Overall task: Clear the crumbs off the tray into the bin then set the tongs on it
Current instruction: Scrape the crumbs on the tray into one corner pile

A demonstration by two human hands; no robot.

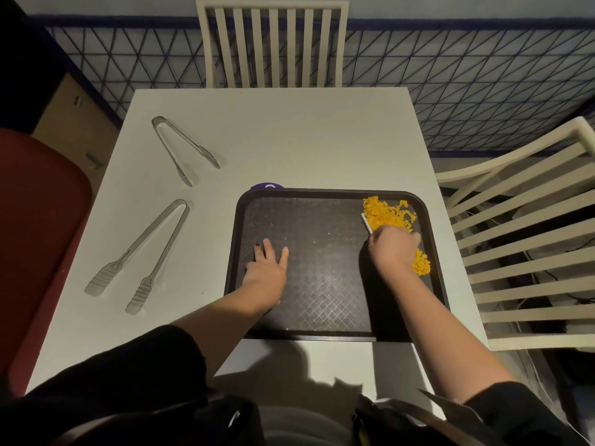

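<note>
A dark textured tray lies on the white table in front of me. Yellow crumbs are heaped in its far right corner, and a smaller heap sits along the right rim. My right hand is closed on a thin white card whose edge touches the larger heap. My left hand rests flat on the tray's left part, fingers spread. Two metal tongs lie on the table to the left: a smaller pair farther off and a longer pair nearer.
A red bin stands at the table's left side. White slatted chairs stand beyond the far edge and on the right. A purple object peeks out behind the tray's far rim.
</note>
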